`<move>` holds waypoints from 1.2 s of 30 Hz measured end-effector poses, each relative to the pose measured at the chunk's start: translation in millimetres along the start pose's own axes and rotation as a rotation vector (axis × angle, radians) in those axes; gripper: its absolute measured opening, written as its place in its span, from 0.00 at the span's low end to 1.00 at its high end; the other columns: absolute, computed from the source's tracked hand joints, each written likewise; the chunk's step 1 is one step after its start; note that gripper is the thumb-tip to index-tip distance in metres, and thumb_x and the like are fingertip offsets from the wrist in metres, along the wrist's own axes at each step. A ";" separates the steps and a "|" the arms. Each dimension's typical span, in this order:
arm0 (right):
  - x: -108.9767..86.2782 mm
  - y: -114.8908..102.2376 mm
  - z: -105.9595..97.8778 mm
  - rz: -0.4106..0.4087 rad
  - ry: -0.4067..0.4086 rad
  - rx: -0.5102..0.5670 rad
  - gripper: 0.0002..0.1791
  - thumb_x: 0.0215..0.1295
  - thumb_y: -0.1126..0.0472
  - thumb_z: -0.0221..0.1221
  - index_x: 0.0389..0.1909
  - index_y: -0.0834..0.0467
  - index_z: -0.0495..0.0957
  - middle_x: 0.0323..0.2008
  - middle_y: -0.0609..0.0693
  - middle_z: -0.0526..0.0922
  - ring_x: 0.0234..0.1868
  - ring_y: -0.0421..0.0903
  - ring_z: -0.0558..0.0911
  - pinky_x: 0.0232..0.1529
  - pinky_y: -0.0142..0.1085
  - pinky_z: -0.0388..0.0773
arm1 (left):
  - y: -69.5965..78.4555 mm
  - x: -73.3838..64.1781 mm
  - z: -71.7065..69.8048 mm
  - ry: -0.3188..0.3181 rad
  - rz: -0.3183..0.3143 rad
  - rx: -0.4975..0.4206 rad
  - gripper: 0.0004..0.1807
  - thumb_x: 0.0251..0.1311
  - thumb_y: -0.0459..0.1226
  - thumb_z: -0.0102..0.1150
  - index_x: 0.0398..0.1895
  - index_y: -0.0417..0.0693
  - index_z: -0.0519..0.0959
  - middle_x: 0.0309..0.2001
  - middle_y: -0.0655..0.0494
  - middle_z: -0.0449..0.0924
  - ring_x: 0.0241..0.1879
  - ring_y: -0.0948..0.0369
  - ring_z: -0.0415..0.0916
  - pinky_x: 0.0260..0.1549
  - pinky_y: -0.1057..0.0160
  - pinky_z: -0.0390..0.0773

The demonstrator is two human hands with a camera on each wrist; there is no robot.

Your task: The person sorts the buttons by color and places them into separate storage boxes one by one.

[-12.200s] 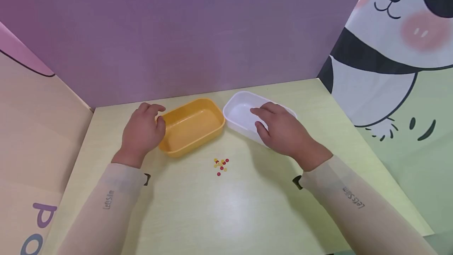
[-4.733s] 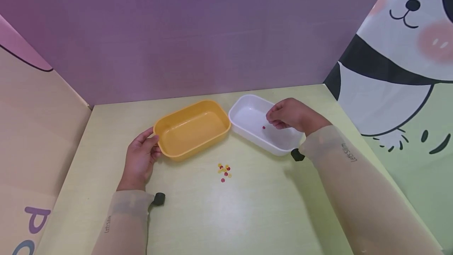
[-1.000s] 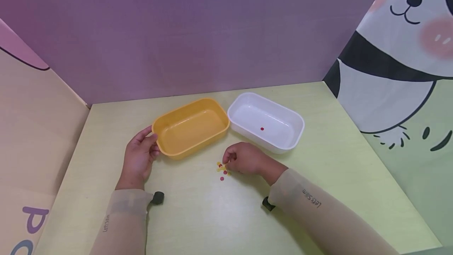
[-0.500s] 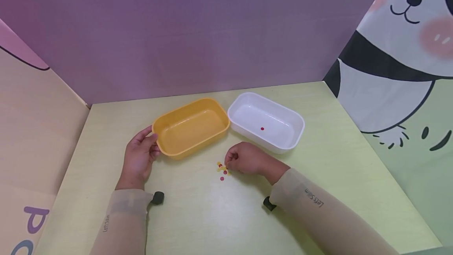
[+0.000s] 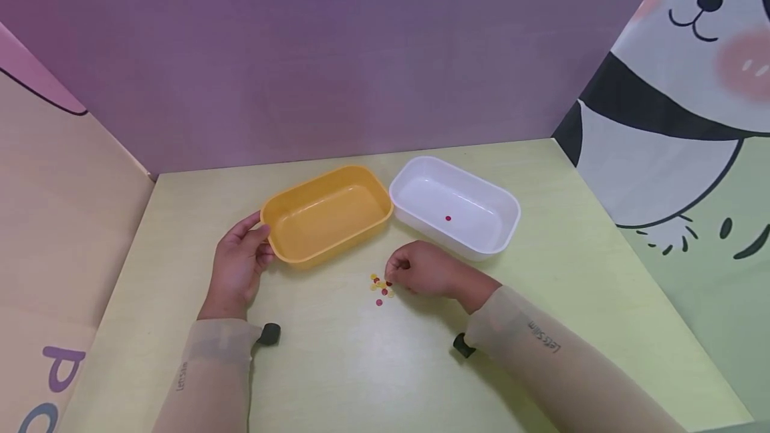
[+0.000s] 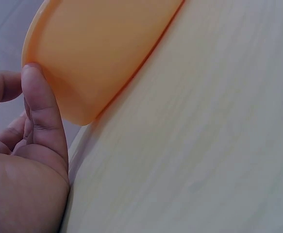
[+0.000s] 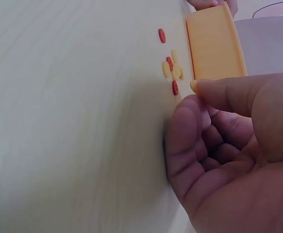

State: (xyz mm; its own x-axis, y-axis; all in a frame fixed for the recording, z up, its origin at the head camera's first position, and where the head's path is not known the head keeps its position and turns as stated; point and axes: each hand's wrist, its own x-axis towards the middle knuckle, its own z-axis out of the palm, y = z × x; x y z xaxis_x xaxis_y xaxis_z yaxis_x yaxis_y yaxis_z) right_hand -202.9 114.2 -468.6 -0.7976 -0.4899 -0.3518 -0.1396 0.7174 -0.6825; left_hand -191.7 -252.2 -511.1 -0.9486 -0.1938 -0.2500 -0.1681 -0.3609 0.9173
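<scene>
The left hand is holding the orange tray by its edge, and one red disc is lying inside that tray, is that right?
Not quite: that red disc lies inside the white tray, as the head view shows. The left hand does hold the orange tray by its edge.

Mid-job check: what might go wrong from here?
1. The yellow disc seems pinched at the very tips of the right hand, so it could slip out.
2. A red disc lies right beside that pinch and might get nudged.
3. The left hand grips the yellow tray by one end; a twist could swing it into the adjacent white tray.
</scene>
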 end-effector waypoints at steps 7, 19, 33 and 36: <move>0.7 -2.5 -3.6 -0.017 -0.016 -0.003 0.09 0.77 0.63 0.63 0.39 0.51 0.90 0.24 0.43 0.83 0.26 0.41 0.76 0.37 0.36 0.77 | 1.5 3.4 -0.5 -0.002 -0.003 0.003 0.24 0.82 0.38 0.66 0.77 0.48 0.78 0.38 0.57 0.85 0.28 0.64 0.82 0.30 0.72 0.86; 0.1 -10.6 -16.3 -0.050 0.019 0.036 0.07 0.81 0.59 0.65 0.42 0.53 0.91 0.27 0.44 0.83 0.31 0.42 0.80 0.39 0.37 0.78 | 0.1 10.5 -3.0 -0.009 -0.008 0.006 0.24 0.82 0.38 0.66 0.77 0.49 0.78 0.39 0.56 0.85 0.28 0.64 0.82 0.30 0.72 0.86; 3.9 -22.5 -32.8 -0.051 0.035 0.077 0.09 0.83 0.59 0.62 0.46 0.57 0.90 0.31 0.47 0.85 0.35 0.46 0.84 0.42 0.39 0.81 | -1.3 21.0 -6.4 -0.025 -0.011 0.006 0.24 0.82 0.38 0.67 0.76 0.50 0.78 0.38 0.56 0.85 0.28 0.64 0.82 0.30 0.72 0.86; 5.5 -25.0 -37.7 -0.058 0.043 0.080 0.09 0.83 0.60 0.61 0.46 0.57 0.89 0.31 0.47 0.85 0.35 0.46 0.83 0.40 0.39 0.78 | -0.7 22.2 -7.9 -0.029 -0.011 0.018 0.24 0.81 0.39 0.67 0.76 0.51 0.78 0.40 0.57 0.85 0.29 0.64 0.82 0.30 0.72 0.86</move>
State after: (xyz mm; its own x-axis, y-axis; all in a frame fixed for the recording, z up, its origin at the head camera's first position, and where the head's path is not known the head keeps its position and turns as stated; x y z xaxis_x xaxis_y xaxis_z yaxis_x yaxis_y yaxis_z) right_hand -225.8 112.3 -429.4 -0.8142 -0.5065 -0.2838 -0.1401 0.6457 -0.7507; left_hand -210.5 -263.5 -519.8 -0.9540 -0.1632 -0.2517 -0.1835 -0.3462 0.9200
